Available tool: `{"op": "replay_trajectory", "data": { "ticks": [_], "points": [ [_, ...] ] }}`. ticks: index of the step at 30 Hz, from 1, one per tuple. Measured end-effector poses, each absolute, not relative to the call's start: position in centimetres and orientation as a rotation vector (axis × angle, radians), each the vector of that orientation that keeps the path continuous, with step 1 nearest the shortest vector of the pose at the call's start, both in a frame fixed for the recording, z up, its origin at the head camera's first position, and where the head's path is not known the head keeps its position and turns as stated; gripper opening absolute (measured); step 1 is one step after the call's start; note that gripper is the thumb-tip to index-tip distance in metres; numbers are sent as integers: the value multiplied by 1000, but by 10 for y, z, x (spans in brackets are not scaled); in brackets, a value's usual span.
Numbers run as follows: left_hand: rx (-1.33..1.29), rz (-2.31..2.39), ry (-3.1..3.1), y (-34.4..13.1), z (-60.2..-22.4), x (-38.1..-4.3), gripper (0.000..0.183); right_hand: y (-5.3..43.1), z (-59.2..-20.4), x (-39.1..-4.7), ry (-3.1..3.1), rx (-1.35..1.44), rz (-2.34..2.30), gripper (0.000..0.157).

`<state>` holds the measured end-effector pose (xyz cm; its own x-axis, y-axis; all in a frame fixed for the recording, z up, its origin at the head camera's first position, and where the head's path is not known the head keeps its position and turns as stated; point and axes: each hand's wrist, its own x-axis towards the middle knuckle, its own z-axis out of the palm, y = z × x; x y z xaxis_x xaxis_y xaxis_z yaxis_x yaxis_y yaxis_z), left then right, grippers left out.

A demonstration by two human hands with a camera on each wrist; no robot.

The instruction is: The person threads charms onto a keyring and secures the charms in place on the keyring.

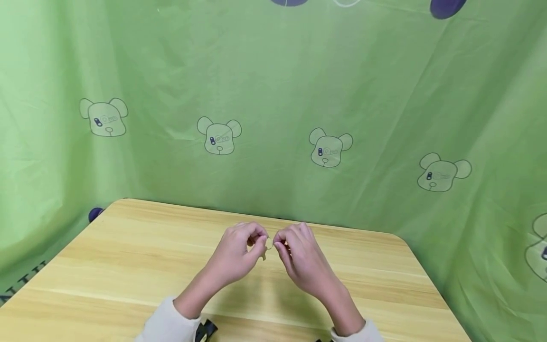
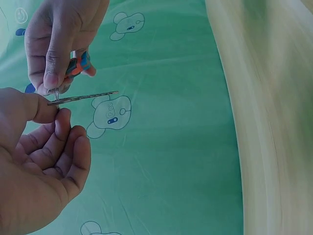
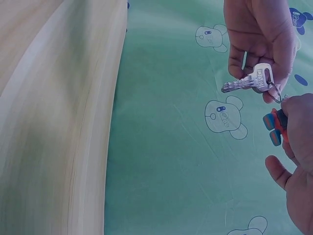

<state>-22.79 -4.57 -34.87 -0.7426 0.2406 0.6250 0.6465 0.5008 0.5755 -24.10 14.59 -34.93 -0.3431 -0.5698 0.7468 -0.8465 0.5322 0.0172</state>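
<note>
Toward six o'clock, my left hand (image 1: 237, 251) and right hand (image 1: 304, 259), nearly closed, pinch the key ring (image 3: 279, 92) between key (image 3: 258, 80) and orange-and-blue charm (image 3: 278, 123), apparently working it, which next calls for steadiness.

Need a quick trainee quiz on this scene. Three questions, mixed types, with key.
1. Which hand has the orange-and-blue charm at its fingers? A) left B) right

2. True or false: the metal key has the key ring passing through its head.

3. Fill in: the backdrop behind the wooden table is ____ in color.

Key:
1. B, the right hand.
2. True.
3. Green.
</note>
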Motion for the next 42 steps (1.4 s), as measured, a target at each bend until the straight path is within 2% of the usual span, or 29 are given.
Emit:
{"op": "replay_trajectory", "data": {
  "ticks": [12, 42],
  "points": [
    [-733, -1182, -2283, -46, -347, -227, 10, 149, -349, -240, -2050, 1155, 450, 5],
    [-736, -1158, -2265, -47, -342, -223, 11, 146, -345, -236, -2045, 1134, 403, 10]
  ]
}}
